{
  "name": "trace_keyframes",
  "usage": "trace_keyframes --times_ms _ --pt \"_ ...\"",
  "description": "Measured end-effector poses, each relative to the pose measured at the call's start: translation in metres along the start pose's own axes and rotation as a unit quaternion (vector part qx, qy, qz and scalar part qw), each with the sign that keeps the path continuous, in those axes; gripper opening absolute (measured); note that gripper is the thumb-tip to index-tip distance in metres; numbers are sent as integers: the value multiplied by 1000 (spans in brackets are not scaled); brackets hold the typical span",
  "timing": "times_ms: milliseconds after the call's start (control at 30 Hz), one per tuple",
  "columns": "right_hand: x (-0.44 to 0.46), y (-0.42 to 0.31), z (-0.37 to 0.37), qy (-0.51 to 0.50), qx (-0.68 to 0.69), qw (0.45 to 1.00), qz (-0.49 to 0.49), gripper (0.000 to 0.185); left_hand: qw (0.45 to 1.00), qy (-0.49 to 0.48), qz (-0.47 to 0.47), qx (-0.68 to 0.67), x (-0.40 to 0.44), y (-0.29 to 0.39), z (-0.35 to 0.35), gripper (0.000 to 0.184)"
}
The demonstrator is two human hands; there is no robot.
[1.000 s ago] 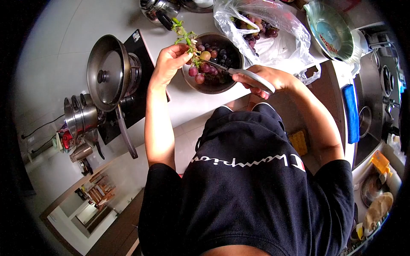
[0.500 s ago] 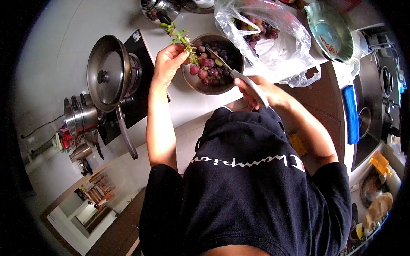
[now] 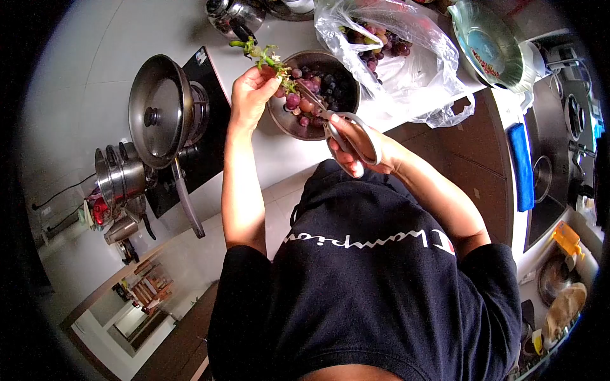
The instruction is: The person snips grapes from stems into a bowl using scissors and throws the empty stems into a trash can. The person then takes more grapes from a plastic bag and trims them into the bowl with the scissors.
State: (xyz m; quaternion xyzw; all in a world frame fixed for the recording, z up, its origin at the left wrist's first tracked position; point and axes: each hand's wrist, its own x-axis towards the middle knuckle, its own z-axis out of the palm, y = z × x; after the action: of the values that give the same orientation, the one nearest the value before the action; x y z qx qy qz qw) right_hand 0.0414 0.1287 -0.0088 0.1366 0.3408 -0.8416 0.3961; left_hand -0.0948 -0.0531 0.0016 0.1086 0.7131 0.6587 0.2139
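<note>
My left hand (image 3: 253, 95) pinches the green stem of a grape bunch (image 3: 293, 100), whose bare upper stalk sticks out above the fingers. Red-purple grapes on the lower part hang over a metal bowl (image 3: 279, 120). Dark loose grapes (image 3: 337, 86) lie inside that bowl. In my right hand (image 3: 365, 149) is a pair of grey-handled scissors (image 3: 368, 136), its handles spread apart. The blades point up and left among the grapes of the bunch; their tips are partly hidden there.
A clear plastic bag (image 3: 406, 76) with more grapes (image 3: 387, 44) lies right of the bowl. Beyond it stands a greenish basin (image 3: 486, 44). On the left, a lidded pan (image 3: 159, 111) sits on the stove, near a steel pot (image 3: 114, 171). A kettle (image 3: 235, 19) is at the back.
My right hand has moved left and slightly down, and the scissors' handles have spread. The blades have shifted left toward the stem. My left hand stays nearly in place with the bunch.
</note>
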Motion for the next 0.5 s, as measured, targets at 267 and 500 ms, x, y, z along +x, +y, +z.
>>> trace_keyframes --times_ms 267,500 --pt "-1 8 6 93 -161 980 -75 51 1000 18 12 -9 4 -12 -2 20" --pt "-7 15 1 116 -65 988 -74 50 997 77 14 -24 3 -15 -3 11"
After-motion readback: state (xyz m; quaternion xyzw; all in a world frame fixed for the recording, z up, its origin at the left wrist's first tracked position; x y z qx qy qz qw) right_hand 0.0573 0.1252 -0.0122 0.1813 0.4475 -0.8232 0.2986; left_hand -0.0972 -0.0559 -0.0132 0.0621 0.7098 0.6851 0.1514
